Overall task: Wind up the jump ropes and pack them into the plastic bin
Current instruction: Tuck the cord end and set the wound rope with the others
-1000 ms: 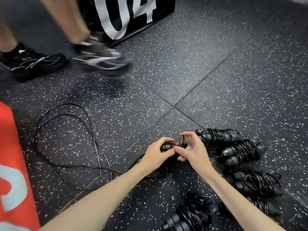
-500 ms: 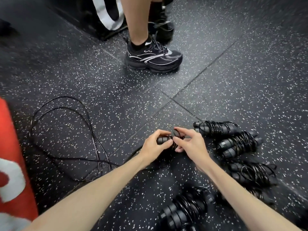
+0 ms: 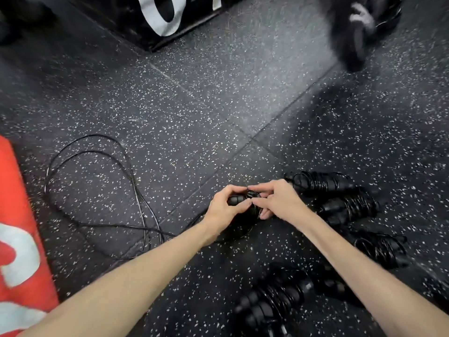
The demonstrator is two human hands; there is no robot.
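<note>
Here left hand point(image 3: 224, 210) grips jump-rope handles point(image 3: 234, 200), right hand point(image 3: 277, 203) pinches cord point(image 3: 254, 210); advise tight, even turns, slack fed from the left.

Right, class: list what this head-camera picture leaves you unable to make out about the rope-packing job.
- Plastic bin: not in view anywhere.
- Handles of the rope being wound: mostly covered by the left hand and right hand.
- Nearest wound bundle: cut off by the bottom edge.
- Passer-by's shoe: motion-blurred.

Dark speckled rubber floor point(image 3: 218, 113) with tile seams, loose rope point(image 3: 102, 190) looped at centre left, wound ropes point(image 3: 340, 205) clustered lower right (four or five, partly blurred), red pad point(image 3: 17, 227) at left edge, black box point(image 3: 155, 18) upper left
</note>
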